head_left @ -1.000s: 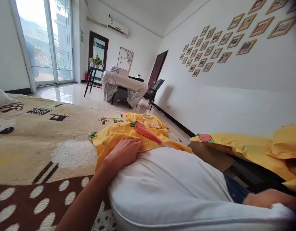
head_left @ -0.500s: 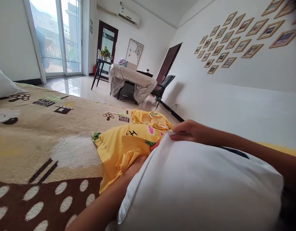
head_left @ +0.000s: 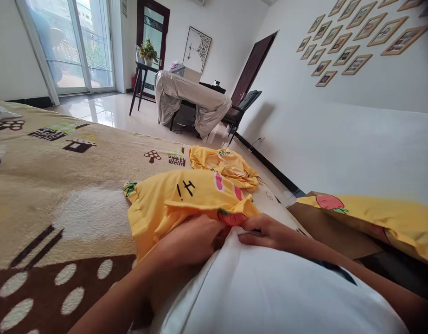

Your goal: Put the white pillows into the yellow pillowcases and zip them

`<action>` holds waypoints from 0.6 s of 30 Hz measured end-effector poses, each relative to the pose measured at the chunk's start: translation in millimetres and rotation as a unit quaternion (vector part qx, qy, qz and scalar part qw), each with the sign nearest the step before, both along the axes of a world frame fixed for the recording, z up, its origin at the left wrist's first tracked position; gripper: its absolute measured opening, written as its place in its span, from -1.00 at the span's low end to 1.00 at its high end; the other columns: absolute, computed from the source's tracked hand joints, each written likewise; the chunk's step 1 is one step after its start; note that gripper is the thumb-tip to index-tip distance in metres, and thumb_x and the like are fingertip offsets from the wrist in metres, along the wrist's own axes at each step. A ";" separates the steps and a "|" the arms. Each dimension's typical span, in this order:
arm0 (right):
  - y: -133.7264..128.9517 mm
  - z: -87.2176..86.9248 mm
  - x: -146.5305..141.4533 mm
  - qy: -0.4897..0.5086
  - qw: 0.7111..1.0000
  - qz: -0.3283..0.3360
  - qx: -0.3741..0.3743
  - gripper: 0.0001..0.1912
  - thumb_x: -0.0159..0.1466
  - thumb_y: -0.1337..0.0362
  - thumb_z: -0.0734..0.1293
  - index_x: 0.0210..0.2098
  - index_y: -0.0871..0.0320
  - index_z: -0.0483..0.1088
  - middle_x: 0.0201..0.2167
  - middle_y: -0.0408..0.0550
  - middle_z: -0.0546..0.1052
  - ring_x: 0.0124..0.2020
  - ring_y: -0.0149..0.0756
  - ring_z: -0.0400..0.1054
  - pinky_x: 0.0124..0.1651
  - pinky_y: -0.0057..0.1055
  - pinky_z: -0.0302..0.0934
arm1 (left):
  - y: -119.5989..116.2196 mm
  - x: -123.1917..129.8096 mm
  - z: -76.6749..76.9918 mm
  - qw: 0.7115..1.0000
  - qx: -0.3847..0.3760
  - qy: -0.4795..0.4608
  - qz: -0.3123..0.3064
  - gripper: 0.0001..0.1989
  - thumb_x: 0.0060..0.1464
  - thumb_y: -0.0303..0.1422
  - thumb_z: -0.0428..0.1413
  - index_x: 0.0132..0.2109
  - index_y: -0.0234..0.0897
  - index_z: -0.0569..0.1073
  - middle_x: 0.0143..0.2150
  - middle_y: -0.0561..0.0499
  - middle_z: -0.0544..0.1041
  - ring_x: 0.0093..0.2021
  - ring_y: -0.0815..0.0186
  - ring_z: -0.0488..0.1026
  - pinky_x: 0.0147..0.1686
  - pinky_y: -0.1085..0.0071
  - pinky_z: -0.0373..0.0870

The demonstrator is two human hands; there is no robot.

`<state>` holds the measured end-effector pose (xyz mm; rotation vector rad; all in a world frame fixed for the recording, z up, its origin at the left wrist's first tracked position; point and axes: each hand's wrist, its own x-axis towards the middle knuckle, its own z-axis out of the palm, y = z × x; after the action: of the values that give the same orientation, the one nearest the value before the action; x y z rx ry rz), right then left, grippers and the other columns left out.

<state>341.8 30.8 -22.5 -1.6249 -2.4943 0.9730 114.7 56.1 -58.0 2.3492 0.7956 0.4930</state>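
Note:
A plump white pillow [head_left: 286, 287] fills the bottom right foreground, one corner pointing away from me. My right hand [head_left: 269, 232] is closed on that corner, thumb on the near side. Beyond it lies a yellow pillowcase [head_left: 151, 199] with fruit prints and a "Hi!" print, spread on the bed. My left hand [head_left: 203, 229] has its fingers curled at the pillowcase's near edge, beside the pillow corner. Both hands almost meet at the cloth's edge. The left fingertips are partly hidden by the cloth.
The bed has a beige and brown patterned blanket [head_left: 102, 171]. A crumpled yellow cloth [head_left: 217, 160] lies past the pillowcase, and a yellow fruit-print item [head_left: 384, 213] at right. Farther off stand a covered table [head_left: 193, 93] and a black chair [head_left: 243, 109].
My left hand has come out from inside the pillowcase to its near edge. My right hand and the pillow corner have moved lower, against the cloth. The view has tilted down.

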 end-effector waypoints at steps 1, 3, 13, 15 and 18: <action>-9.6 -1.9 0.6 -0.002 1.000 -0.009 0.015 -0.48 0.27 -0.11 0.16 -0.59 0.15 0.03 -0.60 -0.24 0.12 -0.53 -0.49 0.02 -0.47 -0.48 -0.08 | -3.4 1.1 3.5 1.000 -0.010 0.006 0.028 -0.85 0.11 -0.32 0.00 -0.32 -0.23 0.44 -0.32 -0.01 0.51 -0.29 0.25 0.42 -0.40 0.42 0.19; -28.4 -4.0 -0.6 0.001 0.998 -0.021 0.054 -0.51 0.30 -0.06 0.14 -0.59 0.15 0.04 -0.62 -0.23 0.15 -0.53 -0.47 0.04 -0.44 -0.48 -0.04 | -12.6 4.3 10.7 0.996 -0.032 0.007 0.084 -0.84 0.13 -0.30 -0.03 -0.35 -0.24 0.37 -0.37 0.01 0.47 -0.35 0.27 0.37 -0.45 0.40 0.11; -81.0 0.7 -33.5 -0.052 0.969 -0.016 0.241 -0.74 0.32 0.33 0.11 -0.47 0.19 0.28 -0.45 -0.05 0.44 -0.44 -0.37 0.30 -0.37 -0.46 0.13 | -73.6 21.0 27.2 0.990 -0.023 -0.086 0.110 -0.89 0.17 -0.40 -0.12 -0.33 -0.21 0.25 -0.39 0.06 0.42 -0.39 0.29 0.33 -0.38 0.37 0.13; -85.0 1.8 -39.8 -0.084 0.955 -0.014 0.285 -0.76 0.27 0.41 0.11 -0.49 0.19 0.29 -0.47 -0.04 0.44 -0.47 -0.36 0.29 -0.41 -0.46 0.10 | -83.8 21.8 27.9 0.990 -0.005 -0.099 0.103 -0.87 0.17 -0.42 -0.15 -0.33 -0.21 0.24 -0.38 0.05 0.42 -0.41 0.30 0.33 -0.40 0.38 0.14; -88.4 1.1 -42.6 -0.094 0.932 0.001 0.350 -0.78 0.21 0.47 0.11 -0.48 0.19 0.30 -0.48 -0.04 0.44 -0.48 -0.35 0.29 -0.41 -0.45 0.08 | -92.4 21.7 28.3 0.993 0.010 -0.086 0.082 -0.85 0.17 -0.43 -0.18 -0.34 -0.21 0.23 -0.38 0.03 0.41 -0.44 0.30 0.31 -0.42 0.36 0.15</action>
<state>299.2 -57.6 -21.4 -1.4986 -2.5029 -0.1116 136.4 -36.3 -29.7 2.2338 0.9090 0.7653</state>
